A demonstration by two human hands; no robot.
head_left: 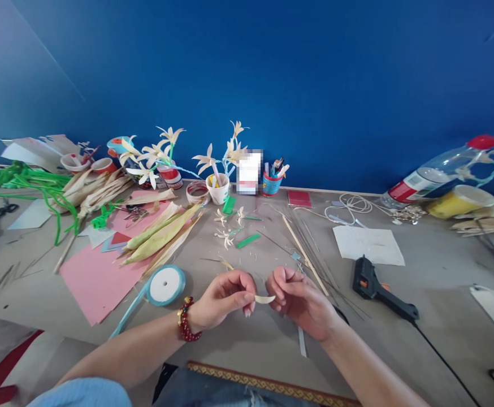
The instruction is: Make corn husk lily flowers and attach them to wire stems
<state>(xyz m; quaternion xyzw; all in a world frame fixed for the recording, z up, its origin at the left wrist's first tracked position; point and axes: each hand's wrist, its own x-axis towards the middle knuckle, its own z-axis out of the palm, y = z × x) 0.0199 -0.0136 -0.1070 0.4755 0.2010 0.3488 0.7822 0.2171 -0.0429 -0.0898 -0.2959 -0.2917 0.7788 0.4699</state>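
A small pale petal-shaped piece spans the gap between my hands near the table's front. My left hand, with a red bead bracelet at the wrist, pinches its left end between thumb and fingers. My right hand is beside the piece's right tip, its fingers curled together; whether they grip anything is hidden. Just beyond lie small white flowers and a green strip. Left of my left hand is a roll of light blue ribbon.
Corn husks lie on pink paper at left. Thin sticks stretch behind my right hand, and a black glue gun with its cord is at right. Cups of husk flowers and a bottle stand along the wall.
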